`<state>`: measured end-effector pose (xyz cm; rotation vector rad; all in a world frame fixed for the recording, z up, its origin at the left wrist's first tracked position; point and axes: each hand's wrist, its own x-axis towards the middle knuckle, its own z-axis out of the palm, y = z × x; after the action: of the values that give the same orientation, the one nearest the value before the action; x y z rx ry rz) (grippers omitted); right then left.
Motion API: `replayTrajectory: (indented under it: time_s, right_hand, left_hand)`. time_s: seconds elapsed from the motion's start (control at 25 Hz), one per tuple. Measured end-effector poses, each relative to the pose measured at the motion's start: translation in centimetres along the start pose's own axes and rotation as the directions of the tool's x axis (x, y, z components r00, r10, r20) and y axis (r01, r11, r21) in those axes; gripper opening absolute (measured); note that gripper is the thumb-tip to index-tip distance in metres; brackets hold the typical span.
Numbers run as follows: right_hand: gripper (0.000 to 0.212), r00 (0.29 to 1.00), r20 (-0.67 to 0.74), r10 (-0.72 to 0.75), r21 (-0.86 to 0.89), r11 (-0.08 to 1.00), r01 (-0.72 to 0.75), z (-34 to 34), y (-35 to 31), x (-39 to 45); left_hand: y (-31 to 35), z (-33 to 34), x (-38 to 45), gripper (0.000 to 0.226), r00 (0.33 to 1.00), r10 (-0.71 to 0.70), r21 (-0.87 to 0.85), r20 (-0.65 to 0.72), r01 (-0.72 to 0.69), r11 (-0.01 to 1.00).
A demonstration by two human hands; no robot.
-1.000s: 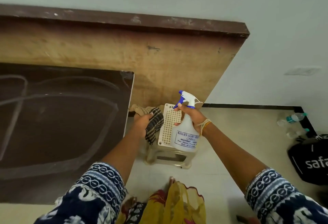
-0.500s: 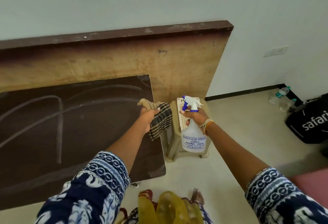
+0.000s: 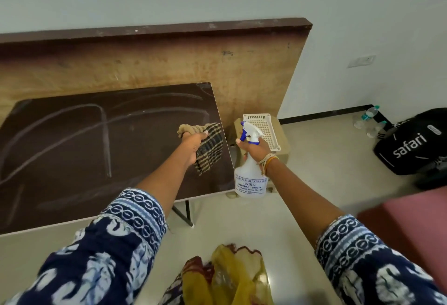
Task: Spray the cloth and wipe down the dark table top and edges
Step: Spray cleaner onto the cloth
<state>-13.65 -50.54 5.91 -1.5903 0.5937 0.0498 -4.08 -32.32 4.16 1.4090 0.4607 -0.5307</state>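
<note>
Both sleeves (image 3: pixel 135 217) are navy with pale blue leaf prints and ringed cuff bands. Thread and orange bangles (image 3: pixel 269 161) circle the right wrist. A yellow-maroon garment (image 3: pixel 229 273) hangs between the sleeves.

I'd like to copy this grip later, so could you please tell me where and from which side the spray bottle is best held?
Grip the spray bottle at its narrow neck just under the blue-and-white trigger head, coming from behind the nozzle, as the right hand does here. The neck is slim enough to wrap, a finger reaches the trigger, and the nozzle points left toward the checked cloth that the left hand holds.
</note>
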Motion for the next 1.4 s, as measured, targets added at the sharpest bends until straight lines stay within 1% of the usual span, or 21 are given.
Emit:
replayTrajectory:
  time_s: [0.08,0.16,0.2,0.28,0.32,0.36,0.4,0.52,0.6,0.68,0.76,0.88,1.0,1.08,1.16,1.28,1.4]
  right_hand:
    - [0.035,1.000,0.027,-0.005,0.005,1.000,0.005,1.5,0.6,-1.9]
    - [0.037,0.996,0.085,-0.031,0.036,0.999,0.028,3.3,0.4,-3.3]
    - [0.034,0.992,0.118,-0.044,0.042,0.998,0.039,4.3,0.3,-3.6]
    - [0.019,0.983,0.179,-0.047,0.033,0.999,0.042,6.5,-0.3,-4.3]
    - [0.014,0.980,0.195,-0.043,0.029,0.999,0.038,7.5,-0.5,-4.7]
    - [0.012,0.978,0.201,-0.051,0.023,0.999,0.048,9.9,-0.7,-4.8]
    - [0.014,0.977,0.205,-0.052,0.019,0.999,0.049,12.3,-1.1,-4.5]
    - [0.024,0.969,0.245,-0.005,-0.021,1.000,0.011,14.2,-1.6,-3.7]
    - [0.028,0.961,0.274,0.017,-0.037,0.999,-0.007,18.5,-2.4,-3.3]
    - [0.026,0.960,0.273,0.057,-0.020,0.998,-0.054,22.7,-3.1,-3.3]
    - [0.024,0.964,0.260,0.052,0.003,0.999,-0.055,26.6,-3.6,-2.9]
    - [0.034,0.964,0.251,0.090,0.002,0.996,-0.093,31.0,-4.5,-2.4]
    - [0.036,0.968,0.232,0.100,0.006,0.995,-0.104,33.7,-4.7,-1.9]
    - [0.040,0.970,0.227,0.092,-0.024,0.996,-0.089,34.9,-4.9,-1.5]
    - [0.041,0.965,0.242,0.104,-0.015,0.994,-0.104,35.5,-5.5,-1.1]
    - [0.037,0.953,0.276,0.124,0.041,0.989,-0.141,35.6,-6.7,-0.1]
    - [0.030,0.939,0.339,0.066,0.072,0.993,-0.096,35.9,-8.0,0.8]
  left_hand:
    - [-0.9,-2.5,-1.3,0.040,1.000,-0.019,0.006,0.008,0.019,1.000]
    - [-1.0,-5.0,-2.6,0.037,1.000,0.001,-0.019,0.006,-0.001,1.000]
    - [-0.9,-6.3,-3.0,0.035,1.000,0.017,-0.043,0.012,-0.016,0.999]
    - [-0.7,-9.0,-3.1,0.037,0.999,0.035,-0.085,-0.008,-0.036,0.996]
    - [-0.7,-10.2,-3.2,0.039,0.999,0.030,-0.103,-0.025,-0.032,0.994]
    - [-0.1,-12.8,-2.6,0.040,0.999,0.024,-0.119,-0.032,-0.027,0.992]
    - [0.7,-15.2,-2.0,0.038,0.999,0.038,-0.131,-0.020,-0.040,0.991]
    - [2.2,-17.5,-1.7,0.035,0.998,0.056,-0.167,-0.001,-0.055,0.984]
    - [3.9,-21.3,-0.7,0.033,0.999,0.049,-0.168,0.002,-0.048,0.985]
    - [4.9,-25.2,0.7,0.031,1.000,0.016,-0.163,0.005,-0.015,0.986]
    - [6.5,-28.7,1.9,0.038,0.999,0.004,-0.141,0.037,0.001,0.990]
    - [8.8,-32.7,3.5,0.036,0.997,0.012,-0.146,0.080,0.000,0.989]
    - [10.2,-34.9,4.5,0.035,0.993,-0.002,-0.138,0.119,0.019,0.990]
    - [10.5,-35.6,5.4,0.039,0.989,-0.017,-0.153,0.145,0.039,0.987]
    - [11.0,-35.7,5.9,0.043,0.988,-0.028,-0.166,0.150,0.054,0.985]
    - [12.1,-35.3,6.3,0.043,0.982,-0.023,-0.189,0.185,0.058,0.980]
    - [13.8,-34.9,6.4,0.046,0.980,-0.004,-0.194,0.197,0.043,0.980]
